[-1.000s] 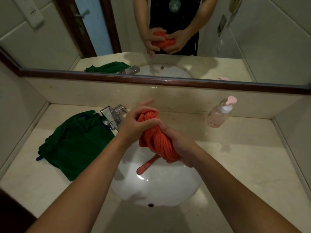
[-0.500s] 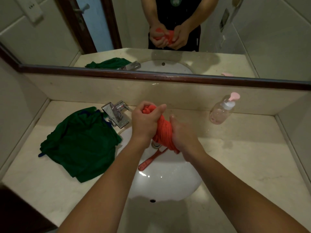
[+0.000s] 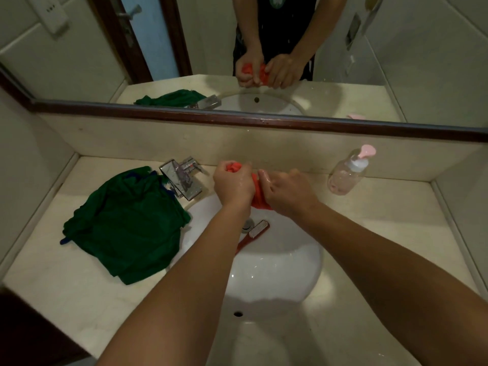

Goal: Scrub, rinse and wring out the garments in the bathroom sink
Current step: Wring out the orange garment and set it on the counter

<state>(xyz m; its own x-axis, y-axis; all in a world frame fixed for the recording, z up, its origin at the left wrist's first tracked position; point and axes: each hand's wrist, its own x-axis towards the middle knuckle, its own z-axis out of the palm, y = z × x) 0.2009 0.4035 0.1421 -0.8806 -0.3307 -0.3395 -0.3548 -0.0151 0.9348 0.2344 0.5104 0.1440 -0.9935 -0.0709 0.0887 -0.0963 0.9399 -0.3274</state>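
Over the sink (image 3: 277,276), both fists clamp a twisted red garment (image 3: 257,192): left hand (image 3: 233,184) on its top end, right hand (image 3: 289,192) on the lower part. Brush (image 3: 254,232) in basin below; green garment (image 3: 126,223) at 9 o'clock, tap (image 3: 182,180) at 10.

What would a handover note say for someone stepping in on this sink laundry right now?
Left hand: grips the upper end of the orange garment.
Right hand: grips its lower end. The cloth is twisted between the hands, above the sink.
The red brush lies in the basin by the drain. The green garment is heaped on the counter, left of the faucet, with neither hand on it.
Done: the orange garment is at the wringing stage.
Left: finish wringing it and set it aside. Whether the green one is washed cannot be told, so check it.
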